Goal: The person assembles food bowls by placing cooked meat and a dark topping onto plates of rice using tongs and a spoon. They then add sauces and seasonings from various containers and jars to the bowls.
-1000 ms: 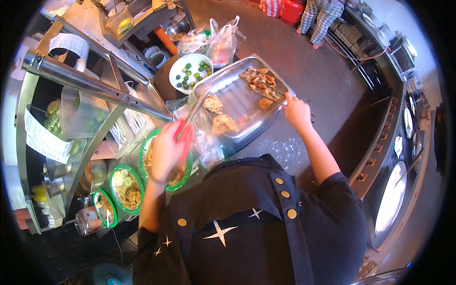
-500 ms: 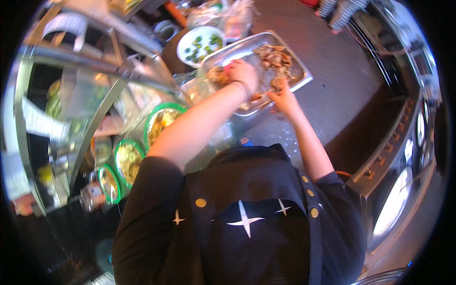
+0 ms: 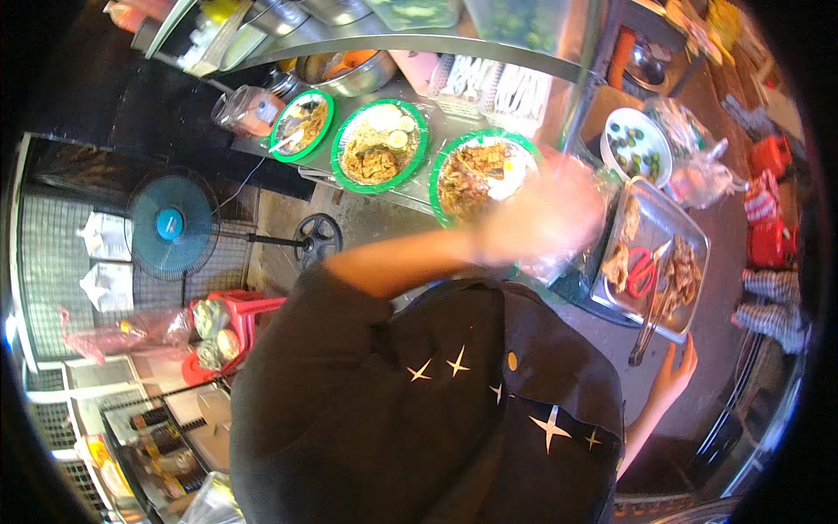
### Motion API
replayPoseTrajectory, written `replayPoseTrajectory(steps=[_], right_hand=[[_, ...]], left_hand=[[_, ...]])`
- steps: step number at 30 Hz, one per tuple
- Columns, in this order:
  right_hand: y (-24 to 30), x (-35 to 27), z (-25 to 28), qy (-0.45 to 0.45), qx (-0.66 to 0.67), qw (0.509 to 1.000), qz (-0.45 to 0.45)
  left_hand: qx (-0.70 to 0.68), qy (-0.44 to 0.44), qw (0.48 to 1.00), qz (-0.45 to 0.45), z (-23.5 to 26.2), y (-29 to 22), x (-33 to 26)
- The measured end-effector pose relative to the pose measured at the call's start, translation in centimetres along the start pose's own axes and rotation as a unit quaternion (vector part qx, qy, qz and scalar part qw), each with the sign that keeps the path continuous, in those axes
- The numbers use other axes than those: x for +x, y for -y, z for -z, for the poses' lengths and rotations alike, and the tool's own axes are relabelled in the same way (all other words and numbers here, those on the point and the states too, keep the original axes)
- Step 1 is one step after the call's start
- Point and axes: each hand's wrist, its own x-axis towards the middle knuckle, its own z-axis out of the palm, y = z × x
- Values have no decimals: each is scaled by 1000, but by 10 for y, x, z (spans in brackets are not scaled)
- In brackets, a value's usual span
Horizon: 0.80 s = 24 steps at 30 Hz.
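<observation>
Three green-rimmed plates in a row on the counter (image 3: 410, 196), at 11 to 12 o'clock: small plate (image 3: 300, 124) with a spoon, middle plate (image 3: 381, 145) with noodles and egg slices, third plate (image 3: 483, 174) with noodles and egg, partly behind the left hand.

Left hand (image 3: 548, 217) blurred, raised over the counter just right of the third plate, at about 1 o'clock. Something clear, perhaps plastic, smeared around it; open or closed, cannot tell.

Right hand (image 3: 674, 374) at 4 o'clock, fingers spread, empty, palm near the close corner of the metal tray (image 3: 694, 229), beside the tong tips; touching or not, unclear.

Tray at 3 o'clock, holding fried pieces, red-handled scissors (image 3: 642, 271) and long tongs (image 3: 651, 319) lying across its near rim.

White bowl (image 3: 636, 145) of green limes at 2 o'clock, just beyond the tray. Clear bags (image 3: 698, 179) beside it.

Blue fan (image 3: 172, 225) at 9 o'clock, below counter level. Red stool (image 3: 240, 319) under it.
</observation>
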Motion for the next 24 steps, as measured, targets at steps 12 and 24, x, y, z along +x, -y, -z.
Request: replayPoseTrajectory(steps=[12,24], right_hand=[[228,126,-7,-213,-22,933,289],[456,55,-96,-69,55,906,414]], left_hand=[[-490,-457,498,550,196,253,-245],[-765,-32,401,502,183,417,-127]])
